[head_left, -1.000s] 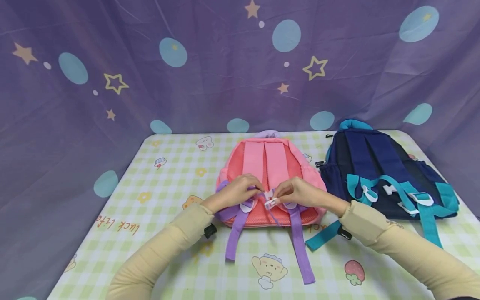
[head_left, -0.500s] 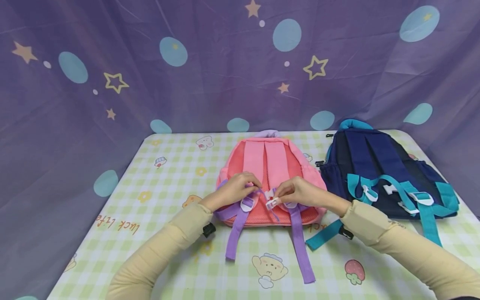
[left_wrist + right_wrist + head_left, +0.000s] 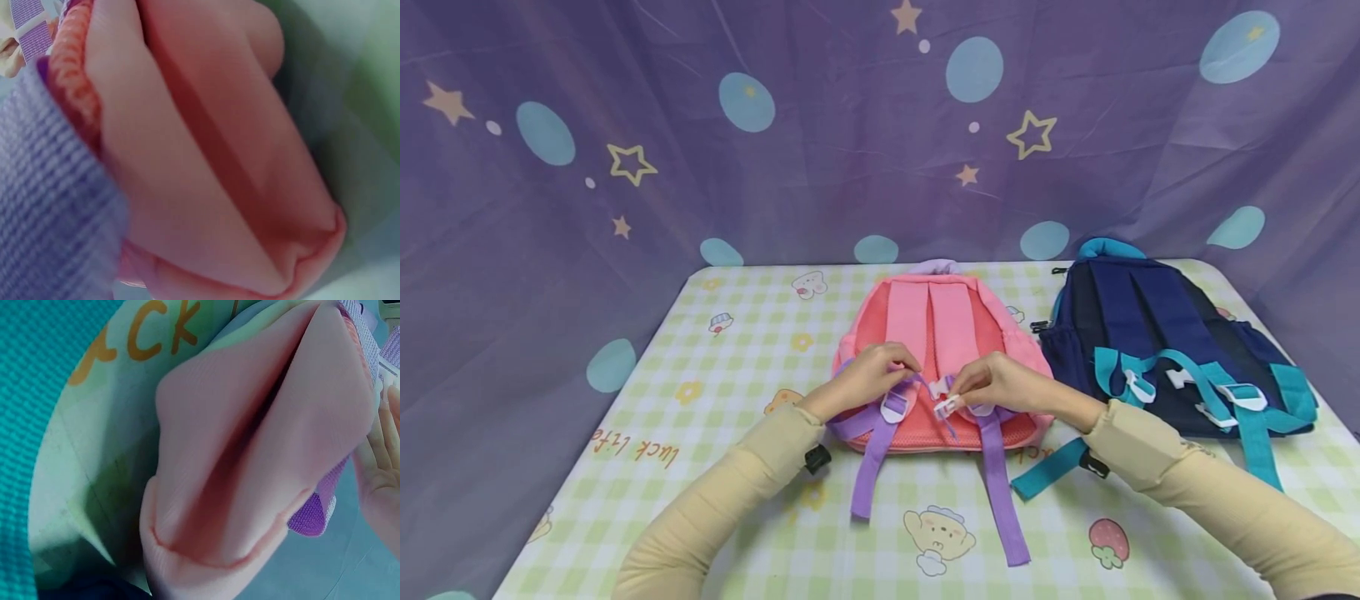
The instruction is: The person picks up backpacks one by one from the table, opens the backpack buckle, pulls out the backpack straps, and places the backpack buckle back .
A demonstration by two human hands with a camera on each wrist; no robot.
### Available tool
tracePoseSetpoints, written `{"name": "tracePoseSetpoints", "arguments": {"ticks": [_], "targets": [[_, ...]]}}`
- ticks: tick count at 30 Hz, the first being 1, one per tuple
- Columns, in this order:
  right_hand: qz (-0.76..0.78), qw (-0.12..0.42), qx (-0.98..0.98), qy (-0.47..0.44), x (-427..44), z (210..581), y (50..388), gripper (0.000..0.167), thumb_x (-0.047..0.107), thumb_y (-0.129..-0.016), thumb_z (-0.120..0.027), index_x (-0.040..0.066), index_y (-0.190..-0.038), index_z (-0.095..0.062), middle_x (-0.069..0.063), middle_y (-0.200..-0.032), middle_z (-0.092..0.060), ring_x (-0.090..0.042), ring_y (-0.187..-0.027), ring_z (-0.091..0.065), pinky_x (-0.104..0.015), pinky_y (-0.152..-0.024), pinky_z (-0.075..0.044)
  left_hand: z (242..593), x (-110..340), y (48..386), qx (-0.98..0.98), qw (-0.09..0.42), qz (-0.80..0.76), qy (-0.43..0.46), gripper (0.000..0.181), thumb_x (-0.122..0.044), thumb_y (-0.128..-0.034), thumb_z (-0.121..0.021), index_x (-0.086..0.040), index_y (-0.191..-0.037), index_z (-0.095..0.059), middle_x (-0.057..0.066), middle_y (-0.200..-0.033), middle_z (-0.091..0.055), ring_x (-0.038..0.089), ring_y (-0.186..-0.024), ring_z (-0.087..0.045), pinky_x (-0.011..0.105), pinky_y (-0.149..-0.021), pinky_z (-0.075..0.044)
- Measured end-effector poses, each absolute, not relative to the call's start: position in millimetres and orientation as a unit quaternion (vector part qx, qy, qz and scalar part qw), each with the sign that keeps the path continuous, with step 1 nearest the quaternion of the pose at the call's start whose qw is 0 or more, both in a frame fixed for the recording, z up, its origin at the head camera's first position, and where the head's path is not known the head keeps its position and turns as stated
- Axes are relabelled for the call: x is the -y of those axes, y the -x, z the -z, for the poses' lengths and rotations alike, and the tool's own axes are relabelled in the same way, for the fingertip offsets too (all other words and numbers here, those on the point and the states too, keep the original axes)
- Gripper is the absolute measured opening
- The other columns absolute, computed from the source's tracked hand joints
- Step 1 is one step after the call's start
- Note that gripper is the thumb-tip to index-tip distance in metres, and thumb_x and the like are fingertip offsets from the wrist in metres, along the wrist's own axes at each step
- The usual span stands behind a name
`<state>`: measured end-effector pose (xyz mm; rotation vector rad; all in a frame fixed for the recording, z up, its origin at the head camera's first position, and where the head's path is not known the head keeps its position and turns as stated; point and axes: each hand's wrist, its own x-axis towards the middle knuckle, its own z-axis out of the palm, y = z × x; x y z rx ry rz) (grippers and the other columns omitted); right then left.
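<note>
A pink backpack (image 3: 951,310) lies with its shoulder straps facing up in the head view. Over its lower middle, my left hand (image 3: 874,373) pinches a thin purple strap (image 3: 922,381) running to a white plastic buckle (image 3: 947,407). My right hand (image 3: 1003,385) pinches that buckle between thumb and fingers. A loose strap end hangs below it. Whether the buckle's halves are joined is too small to tell. Both wrist views mostly show the bag's pink side fabric (image 3: 156,169); part of a hand (image 3: 382,456) appears at the right wrist view's edge.
A navy backpack (image 3: 1157,312) with teal straps (image 3: 1258,425) lies to the right, close beside the pink one. Two wide purple straps (image 3: 1004,500) trail onto the checked tablecloth (image 3: 737,533). A purple curtain (image 3: 850,125) hangs behind the table.
My left hand has drawn slightly left and up, and more of the thin strap shows between it and the buckle. My right hand stays nearly still, the buckle shifting slightly right.
</note>
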<state>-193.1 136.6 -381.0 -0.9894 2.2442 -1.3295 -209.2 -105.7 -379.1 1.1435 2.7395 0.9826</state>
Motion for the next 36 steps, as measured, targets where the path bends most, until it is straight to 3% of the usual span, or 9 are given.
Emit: {"name": "tracePoseSetpoints", "arguments": {"ticks": [36], "targets": [[0.450, 0.201, -0.793, 0.358, -139.9, 375.3, 193.5, 0.011, -0.003, -0.084, -0.065, -0.006, -0.093, -0.070, -0.013, -0.088, -0.071, -0.010, -0.083, -0.066, -0.020, -0.072, -0.053, 380.4, 112.8, 207.0, -0.878, -0.016, -0.329, -0.348, 0.013, 0.005, -0.0844, -0.062, 0.000, -0.093, -0.070, 0.010, -0.094, -0.067, 0.024, -0.093, -0.064, 0.031, -0.087, -0.051]]}}
